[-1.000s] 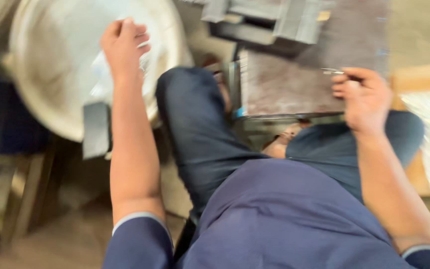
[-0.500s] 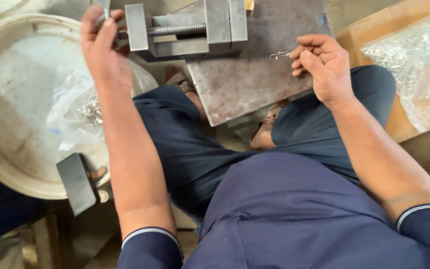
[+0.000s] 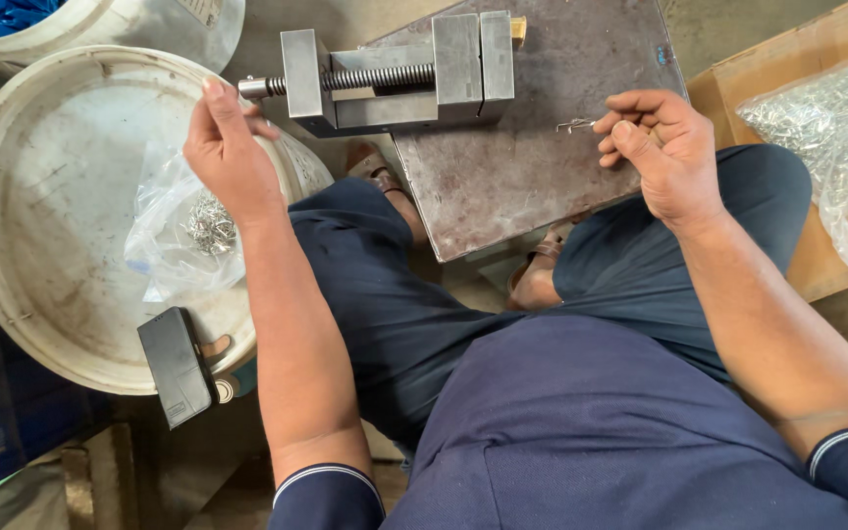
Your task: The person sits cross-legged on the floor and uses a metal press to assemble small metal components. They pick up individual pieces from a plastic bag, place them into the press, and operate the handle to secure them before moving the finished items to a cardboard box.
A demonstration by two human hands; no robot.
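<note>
Clip [image 3: 575,125], a small bent wire piece, is pinched in the right hand's [image 3: 667,162] fingertips above the steel plate [image 3: 542,186], long axis roughly level, free end pointing left toward the vise [image 3: 399,74]. Not yet clamped: the vise looks shut on nothing I can make out, so loading seems left, while the left hand [image 3: 231,157] lies half-closed on the screw end [image 3: 252,88], fingers touching it, gripping nothing firmly

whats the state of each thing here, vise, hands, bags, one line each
vise: on the steel plate, jaws closed, screw showing
left hand: at the end of the vise screw, grip unclear
right hand: pinching a small metal clip in its fingers
small clear bag: open, metal clips inside, lying on the white lid
large clear bag: full of metal parts, in a cardboard box
phone: face down on the lid's edge
</note>
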